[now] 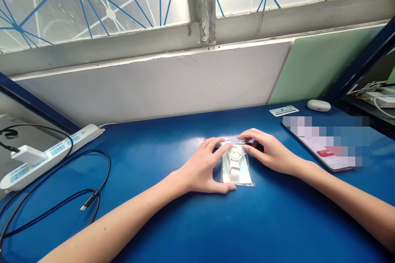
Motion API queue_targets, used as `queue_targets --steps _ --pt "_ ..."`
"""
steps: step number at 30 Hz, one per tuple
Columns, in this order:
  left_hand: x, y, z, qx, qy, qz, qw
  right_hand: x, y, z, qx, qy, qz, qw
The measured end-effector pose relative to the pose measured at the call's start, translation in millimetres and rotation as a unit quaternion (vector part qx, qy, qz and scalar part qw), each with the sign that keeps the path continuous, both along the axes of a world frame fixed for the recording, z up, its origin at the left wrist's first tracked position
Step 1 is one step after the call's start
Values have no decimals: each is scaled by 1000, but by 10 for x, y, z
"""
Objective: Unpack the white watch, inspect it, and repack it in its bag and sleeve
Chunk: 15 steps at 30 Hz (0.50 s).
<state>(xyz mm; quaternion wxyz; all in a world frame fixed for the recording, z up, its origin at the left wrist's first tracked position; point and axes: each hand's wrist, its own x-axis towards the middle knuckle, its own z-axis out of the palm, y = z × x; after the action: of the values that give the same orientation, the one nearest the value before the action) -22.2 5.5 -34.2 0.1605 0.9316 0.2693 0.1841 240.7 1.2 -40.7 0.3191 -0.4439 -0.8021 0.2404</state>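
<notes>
A white wristwatch (235, 160) with a round pale dial lies face up on a clear plastic bag (248, 177) or inside it; I cannot tell which. White card-like backing shows beneath the watch. My left hand (202, 166) is spread along the left side of the bag, its fingertips touching the upper left part and its thumb stretched out by the lower edge. At the upper right corner, my right hand (268, 150) has thumb and fingertips curled around the bag's edge, close to the dial.
On the right lie a phone or tablet (321, 148), partly blurred out, a small printed card (284, 110) and a white earbud case (319, 105). A white power strip (58, 152) and a coiled black cable (106, 172) occupy the left. A wall closes off the blue table (173, 222) behind.
</notes>
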Motion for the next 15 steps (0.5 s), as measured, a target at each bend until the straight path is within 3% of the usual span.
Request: queue_targets --steps 4,11,15 --pt "9 -22 -10 9 11 27 1000 82 -58 71 58 -125 62 989" --pt "6 -21 -25 -38 41 43 998 84 -140 55 4 -206 82 975" --pt "20 -30 -8 -45 54 55 996 33 -129 49 -27 -219 61 973"
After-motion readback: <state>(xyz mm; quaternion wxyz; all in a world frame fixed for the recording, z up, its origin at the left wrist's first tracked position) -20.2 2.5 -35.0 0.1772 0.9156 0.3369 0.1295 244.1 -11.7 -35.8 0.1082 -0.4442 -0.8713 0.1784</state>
